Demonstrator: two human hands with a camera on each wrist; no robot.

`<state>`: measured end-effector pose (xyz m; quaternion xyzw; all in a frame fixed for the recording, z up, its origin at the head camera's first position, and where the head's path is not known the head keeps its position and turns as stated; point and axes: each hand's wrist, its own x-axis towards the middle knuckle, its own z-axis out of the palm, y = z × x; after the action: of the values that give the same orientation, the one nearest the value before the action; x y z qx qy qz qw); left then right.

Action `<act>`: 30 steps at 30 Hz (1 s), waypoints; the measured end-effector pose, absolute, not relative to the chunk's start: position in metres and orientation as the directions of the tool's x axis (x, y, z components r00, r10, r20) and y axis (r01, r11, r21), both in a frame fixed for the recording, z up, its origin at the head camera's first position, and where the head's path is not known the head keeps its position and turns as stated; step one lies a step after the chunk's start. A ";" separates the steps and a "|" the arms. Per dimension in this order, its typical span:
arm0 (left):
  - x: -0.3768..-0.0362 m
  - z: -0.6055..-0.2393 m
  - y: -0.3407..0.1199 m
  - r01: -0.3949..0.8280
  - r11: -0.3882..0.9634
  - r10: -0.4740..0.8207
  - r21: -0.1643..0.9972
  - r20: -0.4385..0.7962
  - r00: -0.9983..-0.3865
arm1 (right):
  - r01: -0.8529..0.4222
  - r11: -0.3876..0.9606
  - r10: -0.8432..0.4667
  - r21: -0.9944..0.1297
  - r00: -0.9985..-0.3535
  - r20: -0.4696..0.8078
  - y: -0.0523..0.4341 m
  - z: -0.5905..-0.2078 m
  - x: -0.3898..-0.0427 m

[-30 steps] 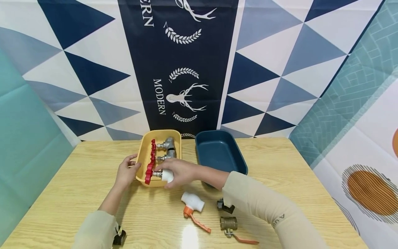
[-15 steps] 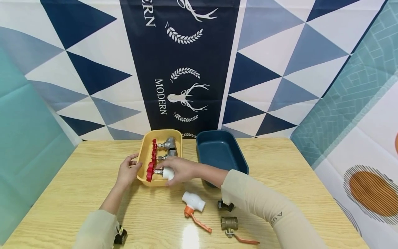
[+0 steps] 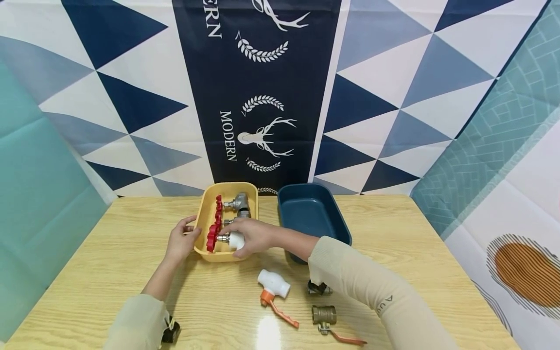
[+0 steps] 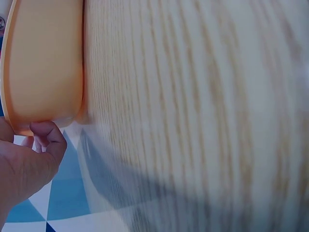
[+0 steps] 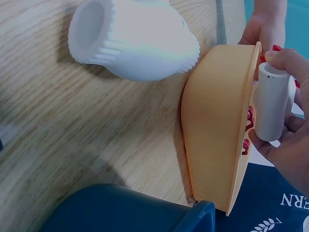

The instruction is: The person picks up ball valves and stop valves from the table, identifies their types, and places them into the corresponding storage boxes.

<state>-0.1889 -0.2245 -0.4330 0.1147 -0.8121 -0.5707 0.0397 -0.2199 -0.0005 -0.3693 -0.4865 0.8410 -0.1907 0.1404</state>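
My right hand [image 3: 258,236] grips a white plastic gate valve [image 3: 236,240] by its body, over the near end of a yellow bin [image 3: 216,257]. The valve's red handwheel [image 3: 212,238] points left. In the right wrist view the white body [image 5: 271,104] sits between thumb and fingers, at the bin's rim. Inside the bin lie metal gate valves [image 3: 239,201] with red handwheels, partly hidden by the right hand. My left hand [image 3: 180,240] holds the bin's left rim; the left wrist view shows thumb and fingers at the corner of its wall [image 4: 46,63].
Right of the yellow bin stands a dark blue bin [image 3: 310,214]. Nearer on the table lie a white ball valve [image 3: 274,283] with an orange lever, a brass ball valve [image 3: 323,315] and a dark valve [image 3: 319,288] partly under the right sleeve. A black piece [image 3: 171,332] is beside the left sleeve.
The right hand has shifted the white valve slightly farther into the yellow bin, away from the near edge. The left hand has stayed on the rim.
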 end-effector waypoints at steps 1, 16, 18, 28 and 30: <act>-0.189 -0.433 -0.225 -0.141 0.323 -0.231 0.936 -0.066 -0.971 | -0.762 0.457 -0.870 -0.458 -0.490 -0.053 -0.001 -0.370 -0.221; -0.188 -0.432 -0.223 -0.157 0.310 -0.245 0.938 -0.081 -0.966 | -0.742 0.486 -0.853 -0.462 -0.518 -0.066 -0.005 -0.373 -0.231; -0.188 -0.432 -0.223 -0.158 0.309 -0.245 0.938 -0.082 -0.966 | -0.743 0.484 -0.853 -0.462 -0.518 -0.060 -0.006 -0.375 -0.233; -0.189 -0.433 -0.224 -0.165 0.319 -0.251 0.933 -0.085 -0.964 | -0.745 0.483 -0.854 -0.460 -0.517 -0.061 -0.010 -0.379 -0.239; -0.189 -0.433 -0.224 -0.164 0.319 -0.250 0.933 -0.084 -0.965 | -0.743 0.489 -0.852 -0.456 -0.520 -0.066 -0.010 -0.380 -0.240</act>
<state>-0.1892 -0.2237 -0.4331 0.1275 -0.8113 -0.5693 0.0379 -0.2396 -0.0105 -0.3804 -0.4686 0.8509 -0.1894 0.1429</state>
